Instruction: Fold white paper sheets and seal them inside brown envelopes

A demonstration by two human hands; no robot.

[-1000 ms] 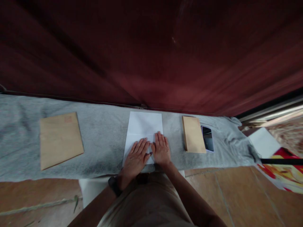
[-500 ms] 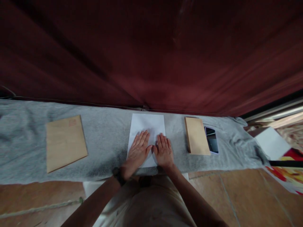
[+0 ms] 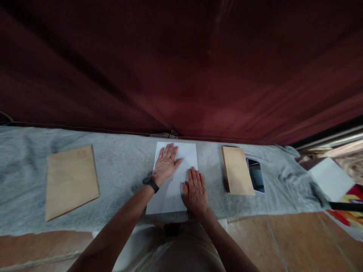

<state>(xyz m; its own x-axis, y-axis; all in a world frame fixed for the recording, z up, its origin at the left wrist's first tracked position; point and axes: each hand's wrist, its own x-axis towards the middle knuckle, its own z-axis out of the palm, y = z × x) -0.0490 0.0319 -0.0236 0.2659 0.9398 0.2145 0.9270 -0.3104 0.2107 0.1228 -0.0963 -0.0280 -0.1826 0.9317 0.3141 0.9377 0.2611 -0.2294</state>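
Note:
A white sheet of paper [image 3: 173, 196] lies on the grey cloth in front of me; I cannot tell whether it is one sheet or more. My left hand [image 3: 166, 163], with a dark watch on its wrist, rests flat on the paper's upper left part, fingers spread. Lower down, my right hand [image 3: 195, 192] lies flat over the paper's right edge, fingers stretched out and the thumb apart. Neither hand grips anything.
A large brown envelope [image 3: 70, 181] lies to the left. On the right are a stack of smaller brown envelopes [image 3: 238, 172] and a phone [image 3: 256, 175]. A dark red surface [image 3: 181, 75] rises behind the grey cloth [image 3: 121, 170]. A white box [image 3: 331, 177] stands at far right.
My left hand has slid up the paper, away from my right hand, baring its lower left part. The right hand stays near the right edge. The whole view has shifted slightly.

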